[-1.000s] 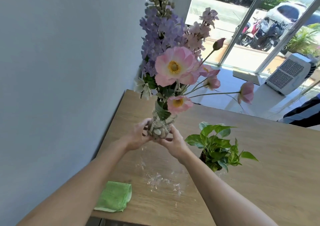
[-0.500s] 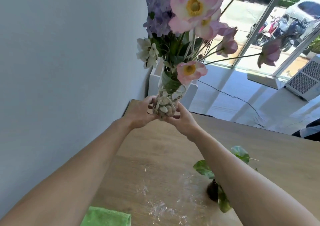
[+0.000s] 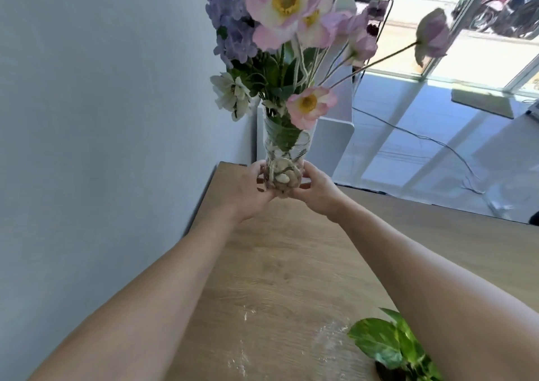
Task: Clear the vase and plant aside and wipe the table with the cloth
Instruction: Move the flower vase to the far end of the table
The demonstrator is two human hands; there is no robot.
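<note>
A clear glass vase (image 3: 284, 153) with pebbles in its base and pink, purple and white flowers is at the far left corner of the wooden table (image 3: 291, 264). My left hand (image 3: 248, 189) and my right hand (image 3: 316, 189) grip its base from either side. Whether the base touches the tabletop I cannot tell. The small green potted plant (image 3: 390, 348) stands at the bottom right, partly behind my right forearm. White powdery residue (image 3: 326, 342) lies on the table near it. The cloth is out of view.
A pale wall (image 3: 102, 118) runs along the table's left edge. Beyond the far edge are a white stand (image 3: 335, 144), a cable on the floor (image 3: 437, 144) and glass doors.
Both hands have carried the vase away from the middle of the table toward the far left corner. The view has shifted forward, so the green cloth has dropped out of frame.
</note>
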